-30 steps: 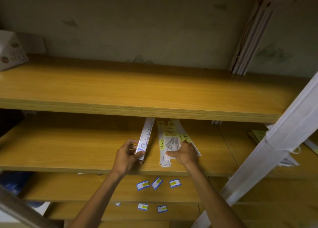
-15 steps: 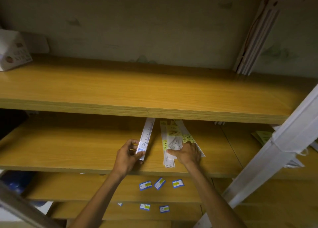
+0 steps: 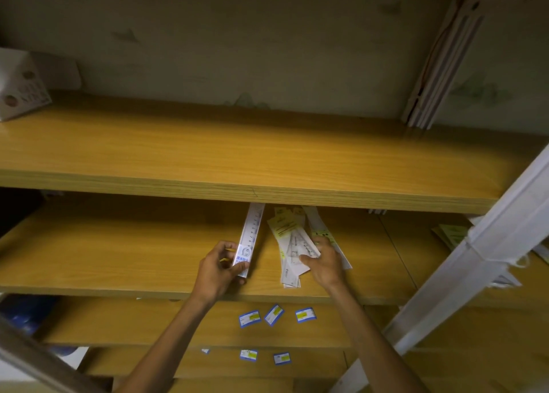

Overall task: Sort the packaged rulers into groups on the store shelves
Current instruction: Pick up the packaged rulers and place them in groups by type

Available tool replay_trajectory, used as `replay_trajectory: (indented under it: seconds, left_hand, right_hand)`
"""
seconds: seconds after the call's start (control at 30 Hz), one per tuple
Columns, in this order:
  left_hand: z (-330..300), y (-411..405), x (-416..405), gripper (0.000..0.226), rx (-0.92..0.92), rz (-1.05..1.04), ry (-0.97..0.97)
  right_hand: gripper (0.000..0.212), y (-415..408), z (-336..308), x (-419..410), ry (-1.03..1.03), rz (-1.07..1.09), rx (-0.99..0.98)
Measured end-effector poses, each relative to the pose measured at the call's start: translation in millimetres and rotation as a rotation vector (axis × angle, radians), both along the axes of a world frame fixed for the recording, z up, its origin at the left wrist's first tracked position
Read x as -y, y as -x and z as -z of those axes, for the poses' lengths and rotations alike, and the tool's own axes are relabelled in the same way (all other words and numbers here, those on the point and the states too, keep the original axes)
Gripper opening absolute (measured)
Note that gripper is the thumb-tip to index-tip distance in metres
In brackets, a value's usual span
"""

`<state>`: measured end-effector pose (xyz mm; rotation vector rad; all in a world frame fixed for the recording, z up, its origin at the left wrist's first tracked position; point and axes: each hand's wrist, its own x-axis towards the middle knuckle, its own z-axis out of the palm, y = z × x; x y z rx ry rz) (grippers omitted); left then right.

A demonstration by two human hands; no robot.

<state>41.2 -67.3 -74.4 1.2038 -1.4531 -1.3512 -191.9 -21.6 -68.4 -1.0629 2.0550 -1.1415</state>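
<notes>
On the middle wooden shelf lies a long white packaged ruler with a blue label at its near end. My left hand grips that near end between thumb and fingers. To its right a loose pile of packaged rulers with yellow-green labels fans out, its far ends hidden under the upper shelf. My right hand holds the pile from the right, thumb on top of the uppermost pack, which is tilted to the left.
Small blue and yellow price labels are stuck on the edges of the lower shelves. A white box stands at the upper shelf's left end, white boards lean at its right. A white post crosses diagonally on the right, more packs behind it.
My right hand has shifted up along the pile and turned its top packs leftward, spreading the pile. My left hand keeps its grip on the single white ruler.
</notes>
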Motion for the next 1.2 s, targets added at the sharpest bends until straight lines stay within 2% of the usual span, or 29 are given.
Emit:
replay_trajectory:
  seconds: [0.2, 0.43, 0.63, 1.0, 1.2]
  left_hand:
    - [-0.8, 10.5, -4.0, 0.038, -0.029, 0.031, -0.018]
    - [-6.2, 40.0, -30.8, 0.038, -0.079, 0.134, -0.025]
    - [-14.1, 82.4, -74.2, 0.062, -0.051, 0.238, 0.010]
    - [-32.9, 152.9, -218.3, 0.076, -0.094, 0.343, -0.003]
    - [-32.9, 199.5, -289.3, 0.072, -0.100, 0.354, 0.033]
  right_hand:
    - [0.049, 10.9, -4.4, -20.2, 0.076, -0.058, 0.245]
    - [0.057, 37.4, -10.4, -79.9, 0.150, -0.090, 0.211]
    - [0.055, 71.6, -16.8, -153.4, 0.240, -0.046, 0.261]
    - [0.053, 138.8, -31.1, -320.8, 0.355, -0.060, 0.302]
    - [0.052, 198.1, -37.1, -402.8, 0.408, 0.078, 0.321]
